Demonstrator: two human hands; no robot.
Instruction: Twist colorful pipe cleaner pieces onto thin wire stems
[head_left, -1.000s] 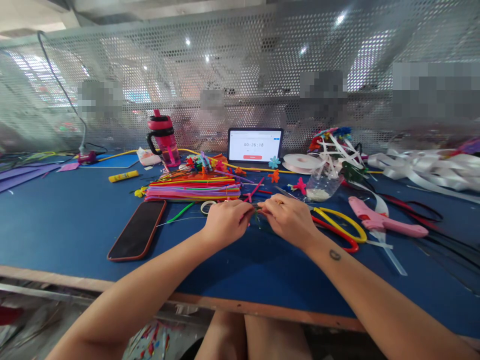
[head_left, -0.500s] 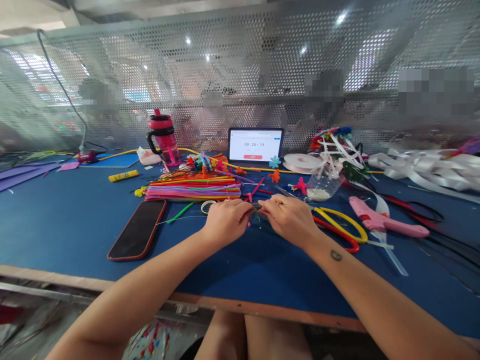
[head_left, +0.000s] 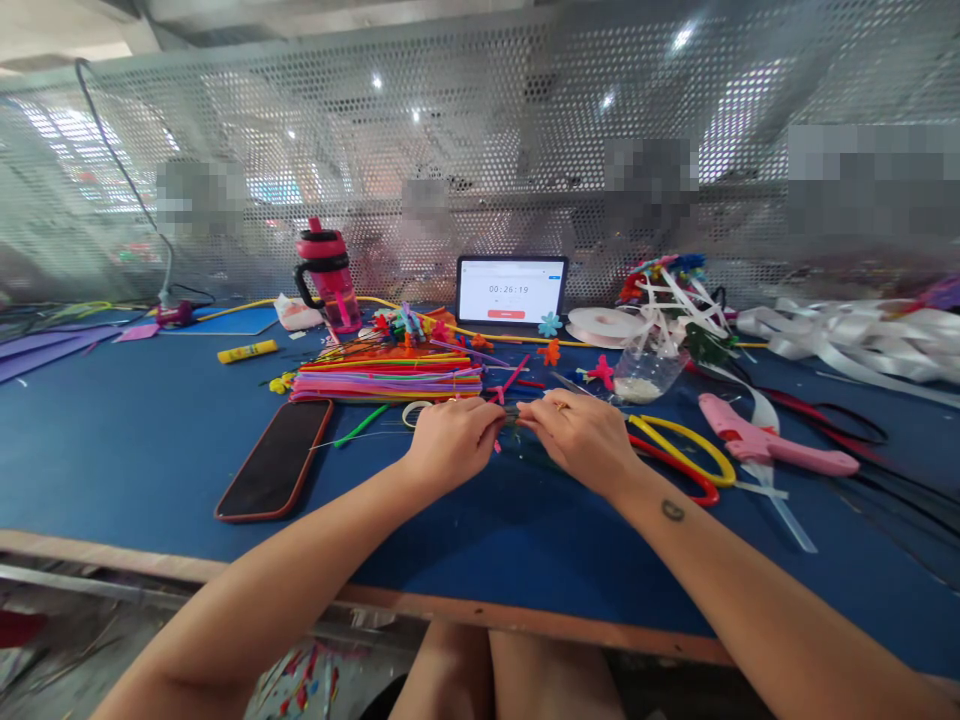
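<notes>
My left hand (head_left: 454, 438) and my right hand (head_left: 577, 438) meet above the blue table, fingertips pinched close together. Between them shows a small, dark, thin piece (head_left: 512, 411), too small to name. A thin pale strand (head_left: 360, 437) runs from beside my left hand to the phone (head_left: 276, 460). Just behind my left hand lies a roll of tape (head_left: 415, 413). A pink pipe cleaner piece (head_left: 516, 373) lies beyond the fingertips. Scissors with red and yellow handles (head_left: 686, 450) lie by my right wrist, their blades partly hidden.
A bundle of coloured pipe cleaners (head_left: 386, 382) lies behind my left hand, near a green piece (head_left: 361, 425). A pink glue gun (head_left: 772, 437) rests at right, before white ribbon (head_left: 847, 335). A tablet (head_left: 511, 290) and a pink bottle (head_left: 326, 275) stand at the back.
Both hands stay in nearly the same place, still pinching. The fingertips have shifted only very slightly; everything on the table is unmoved.
</notes>
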